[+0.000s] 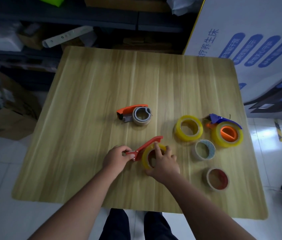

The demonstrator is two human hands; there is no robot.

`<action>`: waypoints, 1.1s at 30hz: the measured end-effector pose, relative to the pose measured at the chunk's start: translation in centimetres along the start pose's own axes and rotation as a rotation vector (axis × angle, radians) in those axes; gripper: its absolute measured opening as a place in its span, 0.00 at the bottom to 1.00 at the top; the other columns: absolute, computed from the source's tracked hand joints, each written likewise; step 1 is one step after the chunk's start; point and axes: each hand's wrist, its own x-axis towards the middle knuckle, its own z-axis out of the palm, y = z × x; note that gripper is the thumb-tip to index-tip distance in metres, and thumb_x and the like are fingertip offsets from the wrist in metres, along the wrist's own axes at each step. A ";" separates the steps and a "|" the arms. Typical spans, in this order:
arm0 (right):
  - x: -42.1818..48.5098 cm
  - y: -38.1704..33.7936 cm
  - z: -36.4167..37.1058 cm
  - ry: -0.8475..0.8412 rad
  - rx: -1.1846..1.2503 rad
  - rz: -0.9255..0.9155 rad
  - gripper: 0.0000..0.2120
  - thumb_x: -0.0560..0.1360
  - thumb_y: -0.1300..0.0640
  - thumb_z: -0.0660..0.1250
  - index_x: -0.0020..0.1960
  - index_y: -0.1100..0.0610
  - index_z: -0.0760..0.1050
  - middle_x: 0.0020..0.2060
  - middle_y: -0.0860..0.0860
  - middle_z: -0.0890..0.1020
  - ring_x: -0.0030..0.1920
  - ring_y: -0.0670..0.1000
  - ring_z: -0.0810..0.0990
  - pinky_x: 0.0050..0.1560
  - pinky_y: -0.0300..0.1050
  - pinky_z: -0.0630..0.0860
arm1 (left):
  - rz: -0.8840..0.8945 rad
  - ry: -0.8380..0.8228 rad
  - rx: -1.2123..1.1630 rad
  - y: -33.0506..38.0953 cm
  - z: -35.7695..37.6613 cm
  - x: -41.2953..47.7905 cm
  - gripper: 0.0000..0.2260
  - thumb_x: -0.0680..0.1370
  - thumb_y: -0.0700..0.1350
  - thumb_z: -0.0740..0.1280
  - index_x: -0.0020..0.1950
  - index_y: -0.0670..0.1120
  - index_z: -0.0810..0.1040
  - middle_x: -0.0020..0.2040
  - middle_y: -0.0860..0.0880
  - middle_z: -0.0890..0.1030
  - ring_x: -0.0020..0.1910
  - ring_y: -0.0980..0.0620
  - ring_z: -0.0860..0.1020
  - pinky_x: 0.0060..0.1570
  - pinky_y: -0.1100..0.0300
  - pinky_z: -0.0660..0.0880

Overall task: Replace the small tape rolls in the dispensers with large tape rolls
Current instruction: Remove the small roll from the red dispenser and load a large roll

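Left hand (117, 157) fingers pinching red dispenser (148, 144) handle end; right hand (164, 164) fingers curled round yellow tape roll (145, 160) set against dispenser, index tip on upper rim.

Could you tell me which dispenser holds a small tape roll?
The orange dispenser, farthest back; the blue dispenser and the hand-held red dispenser carry thick yellow rolls.

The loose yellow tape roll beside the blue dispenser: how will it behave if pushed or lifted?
The loose yellow tape roll lies flat on the table, so a push would probably slide it, not roll it; on edge it would likely roll. Thickly wound, it seems rigid and fairly heavy for its size.
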 end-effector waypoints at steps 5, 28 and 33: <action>0.2 -0.1 1.4 -0.007 -0.013 0.019 0.56 0.67 0.32 0.69 0.77 0.41 0.31 0.78 0.57 0.46 0.72 0.66 0.59 0.60 0.55 0.74 | 0.026 0.188 -0.163 -1.8 1.2 -1.9 0.11 0.76 0.45 0.68 0.57 0.54 0.77 0.54 0.58 0.77 0.50 0.57 0.78 0.46 0.61 0.76; 0.2 0.5 3.5 0.168 -0.105 -0.005 0.55 0.66 0.27 0.66 0.79 0.43 0.37 0.78 0.60 0.50 0.75 0.65 0.54 0.69 0.63 0.63 | 0.185 0.445 -0.093 -3.8 7.3 -3.9 0.02 0.75 0.45 0.70 0.44 0.48 0.81 0.40 0.53 0.80 0.39 0.54 0.77 0.36 0.51 0.76; -0.4 -0.2 5.6 0.450 -0.186 -0.375 0.32 0.64 0.44 0.74 0.67 0.48 0.73 0.72 0.57 0.69 0.72 0.66 0.63 0.68 0.72 0.60 | 0.264 0.426 -0.077 -4.7 5.9 -2.8 0.03 0.70 0.42 0.75 0.42 0.47 0.83 0.39 0.52 0.80 0.38 0.52 0.78 0.35 0.53 0.75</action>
